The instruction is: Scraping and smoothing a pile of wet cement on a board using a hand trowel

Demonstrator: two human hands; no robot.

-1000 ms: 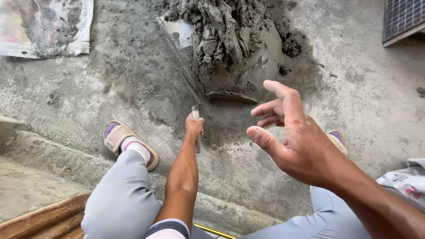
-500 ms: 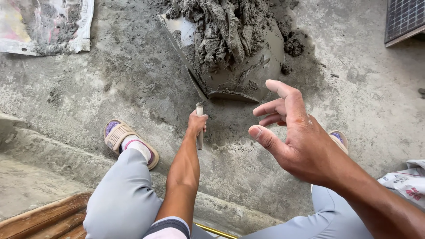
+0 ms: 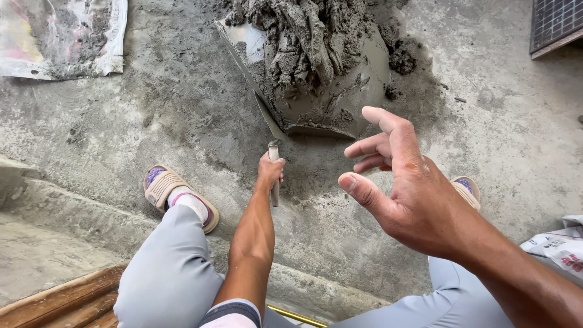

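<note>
Sacks flank us: a soiled bag top left, a white one right. Our left hand grips the trowel, heaped with mortar; our right hand hovers, fingers spread.

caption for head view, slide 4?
Left hand grips a trowel loaded with wet mortar; right hand open above the concrete floor.

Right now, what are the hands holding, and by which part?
Left hand grips the trowel by its handle; right hand is open, holding nothing.
</note>
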